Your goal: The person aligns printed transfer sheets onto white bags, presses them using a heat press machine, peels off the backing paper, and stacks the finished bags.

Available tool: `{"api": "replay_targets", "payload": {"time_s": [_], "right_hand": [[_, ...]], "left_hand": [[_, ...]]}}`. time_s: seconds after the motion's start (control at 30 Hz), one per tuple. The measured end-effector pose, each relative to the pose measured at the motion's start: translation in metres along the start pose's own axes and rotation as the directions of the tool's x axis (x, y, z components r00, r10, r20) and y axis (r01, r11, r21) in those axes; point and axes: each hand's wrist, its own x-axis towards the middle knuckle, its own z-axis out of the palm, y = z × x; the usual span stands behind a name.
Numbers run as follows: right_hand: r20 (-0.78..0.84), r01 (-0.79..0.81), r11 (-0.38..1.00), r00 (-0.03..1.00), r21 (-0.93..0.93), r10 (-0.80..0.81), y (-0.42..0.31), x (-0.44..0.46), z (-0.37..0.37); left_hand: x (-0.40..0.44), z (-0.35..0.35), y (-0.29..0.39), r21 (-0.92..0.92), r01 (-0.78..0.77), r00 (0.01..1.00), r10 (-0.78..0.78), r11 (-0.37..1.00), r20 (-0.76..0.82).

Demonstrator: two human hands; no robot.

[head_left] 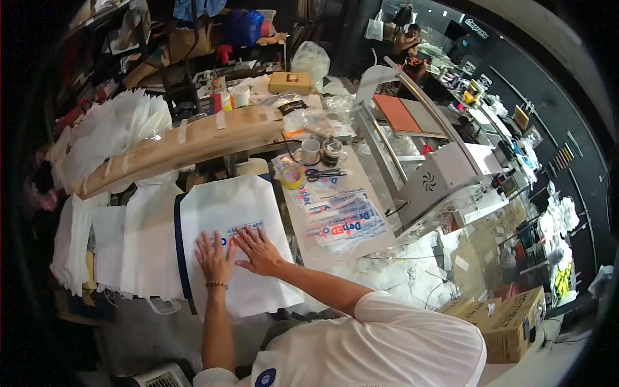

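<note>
A white fabric bag with a navy side strip lies flat on the work surface in front of me. My left hand rests flat on it, fingers spread, a beaded bracelet at the wrist. Beside it, my right hand also presses flat on the bag with its fingers apart. Blue and red print shows on the bag between and above my fingers; my hands cover part of it. To the right, printed clear film sheets with blue and red lettering lie on a board.
More white bags are laid out at left. Behind stands a long taped brown-paper bundle. Near the film are a yellow tape roll, scissors and two mugs. A heat press stands right; a person is far back.
</note>
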Motion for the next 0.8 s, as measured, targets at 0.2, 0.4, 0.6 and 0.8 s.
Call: {"api": "replay_targets", "payload": {"time_s": [0.2,0.4,0.6,0.8], "right_hand": [[-0.009,-0.127,0.992,0.992,-0.025,0.127,-0.001,-0.031,-0.014],[-0.072,-0.262,0.962,0.964,-0.083,0.256,-0.024,-0.061,-0.006],[-0.116,-0.224,0.971,0.970,-0.082,0.214,-0.026,-0.073,-0.014],[-0.079,-0.329,0.939,0.943,-0.100,0.322,-0.037,-0.037,-0.033]], "left_hand": [[-0.018,0.010,-0.027,0.085,0.175,0.984,-0.174,0.981,-0.025],[-0.033,0.007,0.032,0.138,-0.023,1.000,0.025,0.990,-0.016],[-0.029,-0.018,0.024,0.052,-0.051,0.998,0.049,0.997,0.039],[0.008,-0.043,-0.031,-0.059,-0.132,0.991,0.133,0.989,0.015]]}}
